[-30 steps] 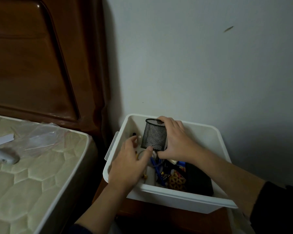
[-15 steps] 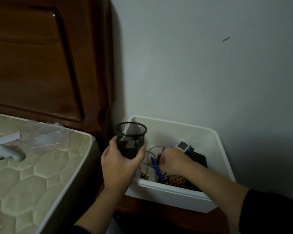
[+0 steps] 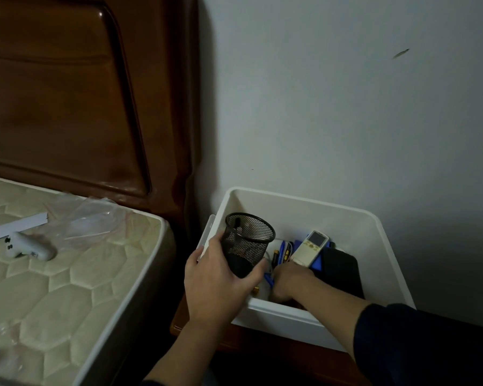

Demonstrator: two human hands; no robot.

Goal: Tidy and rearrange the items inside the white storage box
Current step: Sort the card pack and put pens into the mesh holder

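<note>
While my left hand point(image 3: 216, 285) is gripping the black mesh pen cup point(image 3: 248, 243), its fingers are curling around the cup's lower half, thumb on the near side, wrapped as wide as the cup itself. I am holding the cup tilted, mouth toward the wall, over the left end of the white storage box point(image 3: 374, 218), and 1 dark pen is showing through the mesh. My right hand point(image 3: 292, 282) is reaching down inside the box, knuckles up, fingers bent and pressing into the clutter on the bottom; they are hidden beneath the hand, so I cannot tell how far they are closing or on what. Blue pens point(image 3: 282, 250) are lying just beyond that hand, a white remote control point(image 3: 311, 247) is leaning next to them, and a black pouch point(image 3: 342, 270) is filling the right side. The box is sitting on a wooden nightstand point(image 3: 262, 349) beside the mattress point(image 3: 67, 288).
</note>
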